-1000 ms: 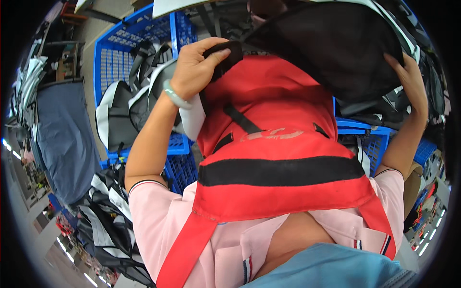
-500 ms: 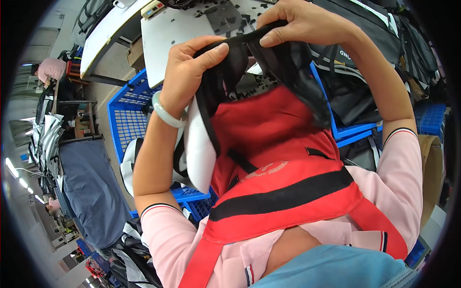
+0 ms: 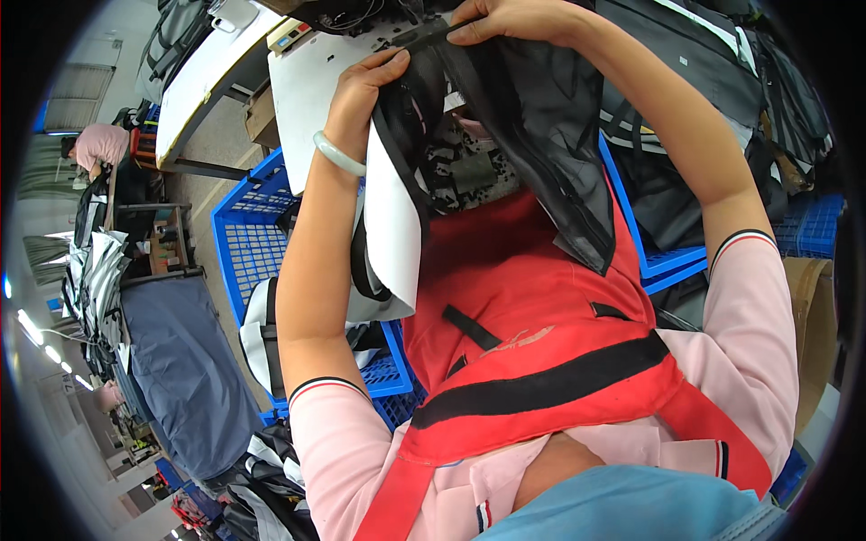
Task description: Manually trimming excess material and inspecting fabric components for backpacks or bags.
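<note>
My left hand (image 3: 365,86) pinches one end of the upper edge of a black fabric bag piece (image 3: 564,117), thumb on top. Further right and a little higher, my right hand (image 3: 510,20) grips the same edge between thumb and fingers. The edge is stretched between both hands, over the near side of the worktable. Below it the piece hangs open, with black mesh inside, a dark strip running down its right part, and a white panel (image 3: 394,234) dangling beside my left forearm. Its lower part lies against my red apron (image 3: 532,288).
A white worktable (image 3: 311,81) strewn with black scraps stands ahead, with a dark machine at its far edge. Blue plastic crates (image 3: 248,239) flank me on both sides. Black bags (image 3: 677,72) are piled at the right. Another person (image 3: 97,149) works far left.
Both hands have moved up and farther from my body, taking the bag piece with them. Its right black panel now hangs straighter and flatter, and the white panel has swung slightly right.
</note>
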A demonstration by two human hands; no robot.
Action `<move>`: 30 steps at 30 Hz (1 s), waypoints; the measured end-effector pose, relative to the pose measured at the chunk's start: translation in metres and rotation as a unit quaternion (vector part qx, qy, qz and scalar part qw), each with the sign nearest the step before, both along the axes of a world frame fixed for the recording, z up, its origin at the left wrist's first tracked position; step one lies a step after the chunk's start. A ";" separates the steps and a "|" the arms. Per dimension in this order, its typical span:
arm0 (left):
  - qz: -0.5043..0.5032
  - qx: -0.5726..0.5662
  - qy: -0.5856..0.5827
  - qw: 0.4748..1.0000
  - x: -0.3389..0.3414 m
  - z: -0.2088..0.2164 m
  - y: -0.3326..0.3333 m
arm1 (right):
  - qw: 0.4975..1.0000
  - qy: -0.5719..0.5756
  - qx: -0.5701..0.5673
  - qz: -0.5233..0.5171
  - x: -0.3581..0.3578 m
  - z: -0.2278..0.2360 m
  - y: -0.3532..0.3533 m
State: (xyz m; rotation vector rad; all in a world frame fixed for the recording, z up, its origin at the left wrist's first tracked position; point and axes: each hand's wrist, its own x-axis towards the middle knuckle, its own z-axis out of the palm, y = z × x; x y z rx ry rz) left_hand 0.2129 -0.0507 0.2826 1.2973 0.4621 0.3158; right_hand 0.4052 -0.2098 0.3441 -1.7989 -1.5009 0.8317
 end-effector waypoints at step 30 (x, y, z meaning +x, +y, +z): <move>-0.078 -0.075 0.005 0.994 0.014 -0.025 -0.022 | 0.990 -0.101 -0.092 0.025 0.008 -0.012 -0.043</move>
